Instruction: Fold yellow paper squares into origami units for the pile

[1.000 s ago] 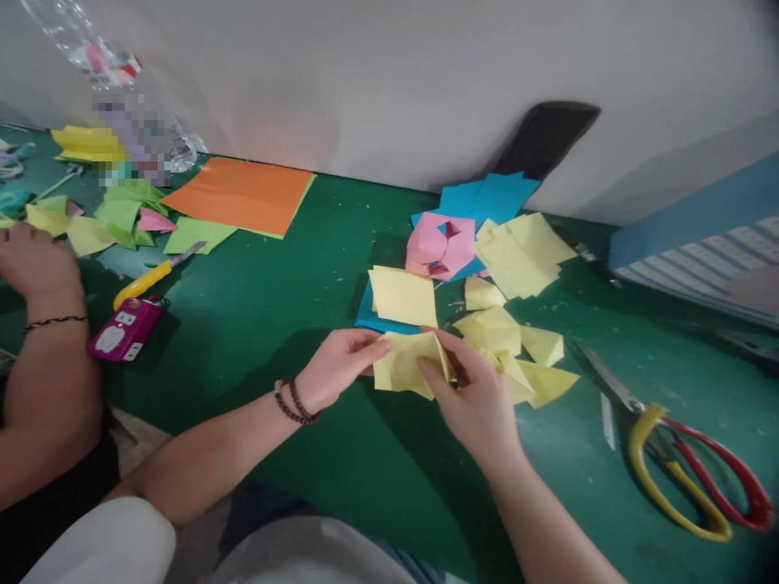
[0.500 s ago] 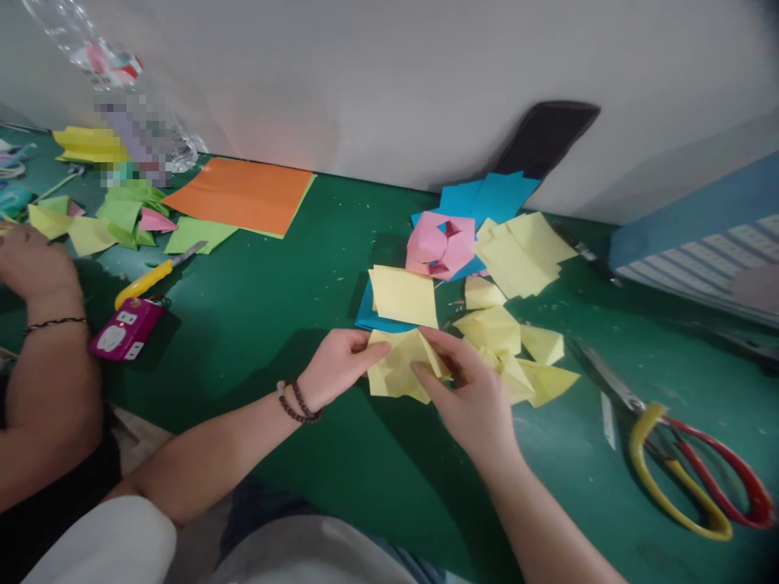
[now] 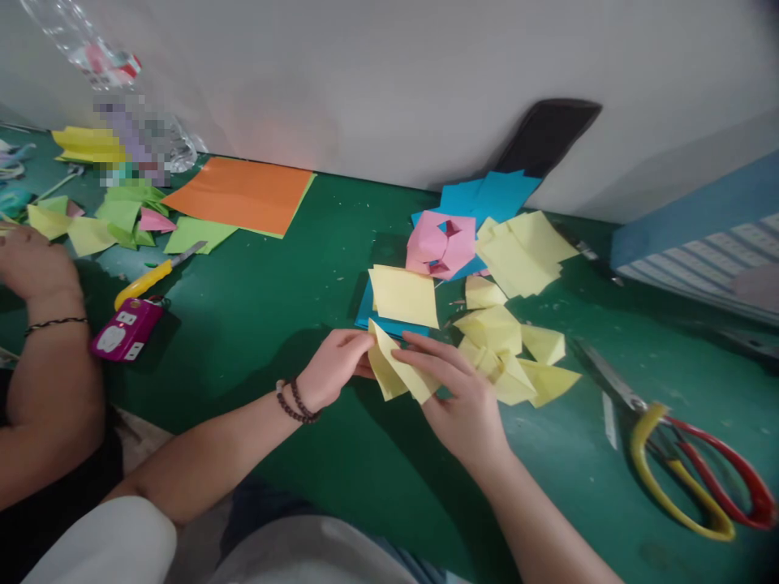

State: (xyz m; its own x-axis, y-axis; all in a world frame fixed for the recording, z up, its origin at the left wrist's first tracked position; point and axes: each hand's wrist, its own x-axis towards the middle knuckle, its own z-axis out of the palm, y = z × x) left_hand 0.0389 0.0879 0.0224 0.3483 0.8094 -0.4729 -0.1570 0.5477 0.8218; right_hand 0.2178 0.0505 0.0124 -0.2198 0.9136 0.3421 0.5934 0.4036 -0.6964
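With a fold apparently being shaped, the yellow sheet, at six o'clock from the blue stack, is pinched by the left hand and clasped by the right hand, even edges being called for.

Left of the cream paper stack, the green bench lies open up to the orange sheet; right of the stack, folded yellow pieces and scissors obstruct.

Dim indoor light, soft shadows, edges distorted
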